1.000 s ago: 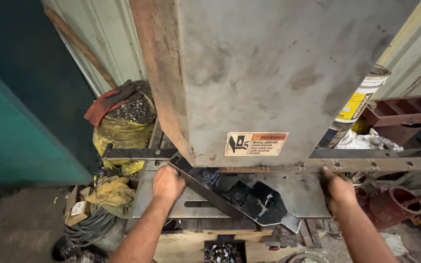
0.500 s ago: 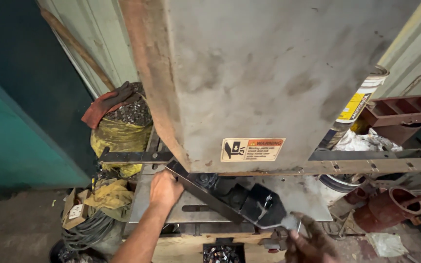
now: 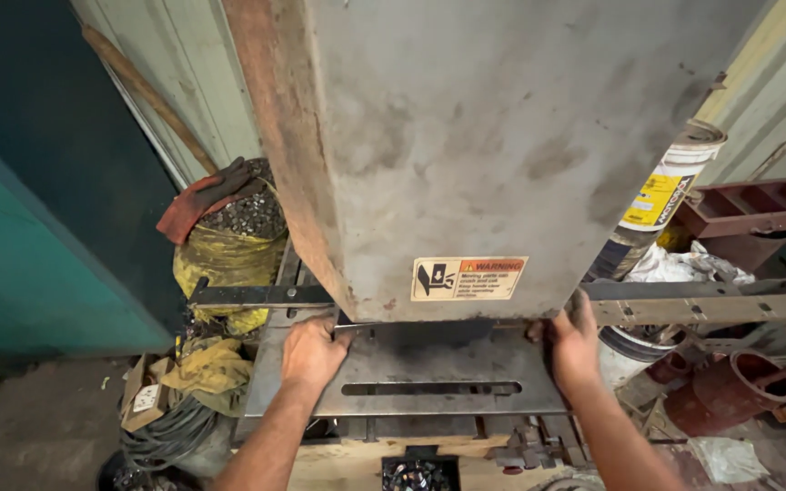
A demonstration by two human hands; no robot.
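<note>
- The big grey machine housing fills the upper middle of the view, with a rusty left edge and a warning sticker near its lower rim.
- Under it lies a flat steel plate with a long slot, sitting on the machine bed; its far edge runs beneath the housing.
- A dark steel bar runs off to the left and a perforated angle rail to the right.
- A yellow sack of metal scrap stands at the left, a rusty flanged pipe fitting at the lower right.
- The left hand rests on the plate's far left corner, fingers curled forward; they seem to pinch a thin strip there, though shadow hides the grip.
- The right hand grips the plate's right edge, thumb on top, fingers wrapped under.
- Risk, as I judge it: both hands sit right at the housing's lower rim, so any downward stroke could crush fingertips; the plate's raw edges could also cut if it slides.
</note>
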